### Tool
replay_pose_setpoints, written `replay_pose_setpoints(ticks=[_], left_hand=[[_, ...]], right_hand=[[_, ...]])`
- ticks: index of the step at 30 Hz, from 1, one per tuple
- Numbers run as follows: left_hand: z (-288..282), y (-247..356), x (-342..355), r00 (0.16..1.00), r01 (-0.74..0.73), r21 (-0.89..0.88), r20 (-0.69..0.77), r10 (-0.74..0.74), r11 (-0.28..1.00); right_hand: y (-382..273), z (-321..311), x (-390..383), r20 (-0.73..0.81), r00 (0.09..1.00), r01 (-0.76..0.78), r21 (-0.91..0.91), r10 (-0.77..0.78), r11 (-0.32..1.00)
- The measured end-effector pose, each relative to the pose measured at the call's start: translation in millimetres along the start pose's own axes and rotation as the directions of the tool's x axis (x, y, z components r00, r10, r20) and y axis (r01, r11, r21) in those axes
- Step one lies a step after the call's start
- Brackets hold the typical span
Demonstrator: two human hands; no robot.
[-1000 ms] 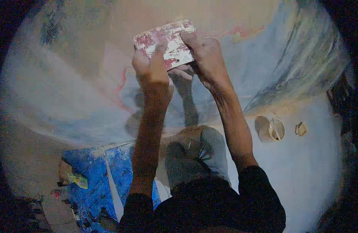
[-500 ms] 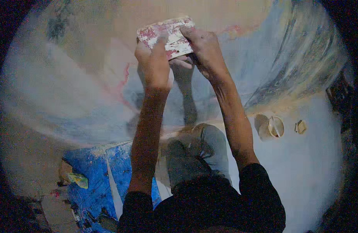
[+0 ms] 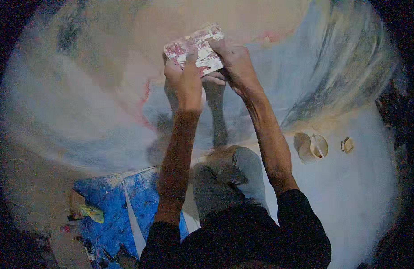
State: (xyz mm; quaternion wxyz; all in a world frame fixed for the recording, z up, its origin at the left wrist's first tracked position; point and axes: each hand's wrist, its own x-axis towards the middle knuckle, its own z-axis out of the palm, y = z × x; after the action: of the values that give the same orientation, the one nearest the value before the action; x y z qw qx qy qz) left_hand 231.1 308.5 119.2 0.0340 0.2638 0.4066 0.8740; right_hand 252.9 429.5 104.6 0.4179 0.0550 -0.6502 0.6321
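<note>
Head view: my left hand [image 3: 185, 80] and right hand [image 3: 234, 62] both clamp a flat rectangular block [image 3: 195, 48], white with red stains, each grip closed on one end so that pressure spreads evenly. The block lies flat against the mottled wall [image 3: 103, 89], above my raised knee [image 3: 229, 175], which braces my stance. A blue sheet [image 3: 108, 201] covers the floor at lower left, likely to catch debris. A small round container [image 3: 317, 145] sits well apart at right.
</note>
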Motion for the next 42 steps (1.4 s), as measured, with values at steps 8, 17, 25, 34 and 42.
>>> replay_pose_setpoints(ticks=[8, 17, 25, 34, 42], left_hand=[[8, 5, 2, 1.000, -0.017, 0.006, 0.003, 0.017, 1.000], [5, 19, 1, 0.998, 0.048, 0.003, -0.032, -0.048, 0.999], [-2, 29, 0, 0.997, 0.057, 0.091, 0.047, -0.062, 0.994], [-33, -23, 38, 0.995, -0.042, 0.228, -0.083, 0.063, 0.973], [13, 20, 6, 0.996, 0.087, 0.066, -0.043, -0.084, 0.994]], right_hand=[[-19, -4, 4, 0.025, 0.987, -0.158, -0.021, 0.158, 0.987], [-37, 7, 0, 0.074, 0.967, -0.249, 0.110, 0.242, 0.962], [-20, 10, 3, 0.085, 0.962, -0.266, 0.094, 0.258, 0.959], [-6, 12, 7, 0.040, 0.974, -0.228, 0.235, 0.225, 0.945], [-7, 1, 11, -0.010, 0.994, -0.105, 0.039, 0.105, 0.994]])
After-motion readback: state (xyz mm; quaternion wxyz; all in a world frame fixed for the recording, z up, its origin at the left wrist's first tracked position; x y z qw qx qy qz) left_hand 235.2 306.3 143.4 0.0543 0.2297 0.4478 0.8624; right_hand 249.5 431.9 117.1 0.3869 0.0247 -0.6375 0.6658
